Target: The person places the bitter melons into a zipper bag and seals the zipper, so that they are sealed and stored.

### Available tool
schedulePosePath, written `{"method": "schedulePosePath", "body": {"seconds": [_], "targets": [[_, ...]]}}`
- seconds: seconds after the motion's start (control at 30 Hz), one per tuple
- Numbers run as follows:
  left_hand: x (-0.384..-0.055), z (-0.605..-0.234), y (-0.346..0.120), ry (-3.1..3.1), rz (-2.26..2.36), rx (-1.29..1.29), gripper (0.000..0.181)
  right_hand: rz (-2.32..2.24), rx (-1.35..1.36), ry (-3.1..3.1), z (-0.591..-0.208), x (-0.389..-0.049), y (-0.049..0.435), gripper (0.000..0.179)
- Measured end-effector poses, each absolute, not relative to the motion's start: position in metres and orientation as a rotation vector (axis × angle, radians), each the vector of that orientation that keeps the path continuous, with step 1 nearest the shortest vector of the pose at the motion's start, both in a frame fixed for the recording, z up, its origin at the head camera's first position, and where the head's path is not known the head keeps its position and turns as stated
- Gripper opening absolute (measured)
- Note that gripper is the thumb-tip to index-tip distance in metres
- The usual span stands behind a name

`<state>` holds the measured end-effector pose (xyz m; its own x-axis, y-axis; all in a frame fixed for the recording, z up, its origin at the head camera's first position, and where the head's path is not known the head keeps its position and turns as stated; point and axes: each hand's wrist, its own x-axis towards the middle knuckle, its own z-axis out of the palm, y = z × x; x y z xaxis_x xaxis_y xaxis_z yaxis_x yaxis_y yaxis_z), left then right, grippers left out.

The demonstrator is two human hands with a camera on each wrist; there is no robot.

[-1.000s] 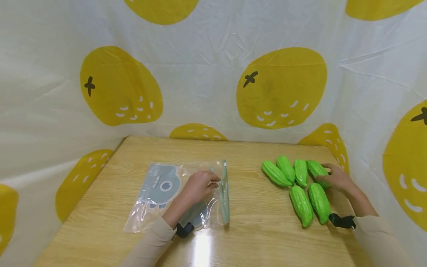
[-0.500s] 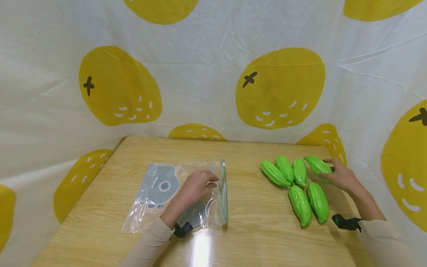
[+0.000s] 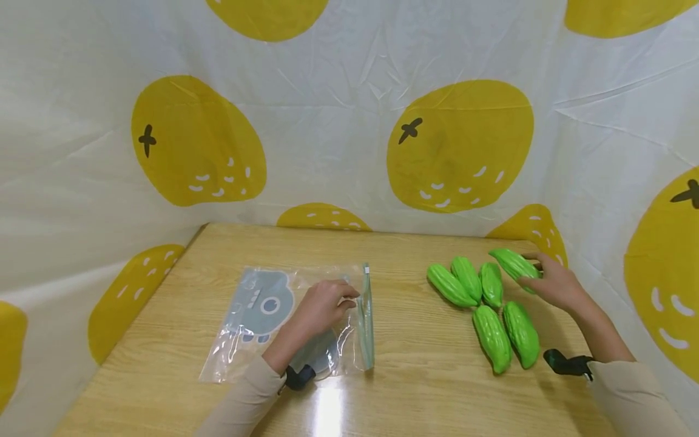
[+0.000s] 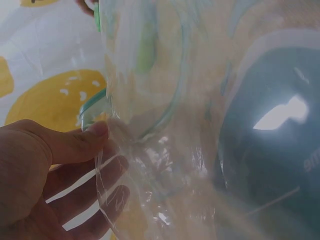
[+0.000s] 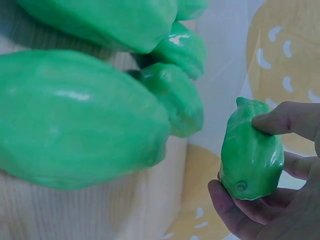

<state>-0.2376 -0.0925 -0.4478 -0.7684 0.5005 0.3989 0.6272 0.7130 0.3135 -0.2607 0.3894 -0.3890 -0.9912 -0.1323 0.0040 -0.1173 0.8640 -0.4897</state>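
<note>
My right hand (image 3: 556, 284) grips a ridged green bitter melon (image 3: 513, 264) just above the table. In the right wrist view the thumb presses one side of that bitter melon (image 5: 252, 155), and the fingers curl behind it. A clear zip bag (image 3: 306, 282) with a grey-blue cartoon print lies flat on the left. My left hand (image 3: 322, 306) pinches the bag's upper layer near its green zip edge. In the left wrist view the thumb (image 4: 87, 142) lies on the film and the fingers show through it.
Several more bitter melons (image 3: 491, 337) lie in a cluster on the wooden table (image 3: 404, 394), left of and below my right hand. A white cloth (image 3: 327, 145) with yellow fruit prints hangs around the table's back and sides.
My right hand has raised one bitter melon off the table and shifted it slightly up and left. My left hand stays at the zip bag's mouth.
</note>
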Motion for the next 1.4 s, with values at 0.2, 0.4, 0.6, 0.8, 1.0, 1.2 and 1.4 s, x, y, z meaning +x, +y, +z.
{"method": "schedulePosePath", "body": {"seconds": [0.2, 0.4, 0.6, 0.8, 1.0, 1.2, 1.4], "targets": [[-0.237, -0.447, -0.092, -2.633, -0.629, -0.884, 0.015, -0.773, -0.273, 3.035, -0.38, -0.26, 0.38, 0.062], [-0.236, -0.446, -0.092, -2.632, -0.625, -0.893, 0.015, -0.742, -0.315, 3.046, -0.373, -0.258, 0.369, 0.061], [-0.237, -0.446, -0.092, -2.625, -0.626, -0.884, 0.015, -0.713, -0.369, 3.064, -0.367, -0.259, 0.359, 0.061], [-0.236, -0.447, -0.093, -2.623, -0.632, -0.875, 0.015, -0.747, -0.481, 3.066, -0.368, -0.261, 0.348, 0.058], [-0.234, -0.45, -0.09, -2.633, -0.627, -0.898, 0.015, -0.718, -0.552, 3.078, -0.365, -0.256, 0.336, 0.057], [-0.233, -0.453, -0.093, -2.619, -0.615, -0.874, 0.015, -0.715, -0.663, 3.08, -0.364, -0.255, 0.323, 0.055], [-0.234, -0.453, -0.092, -2.624, -0.619, -0.9, 0.014, -0.774, -0.736, 3.051, -0.363, -0.249, 0.315, 0.053]]}}
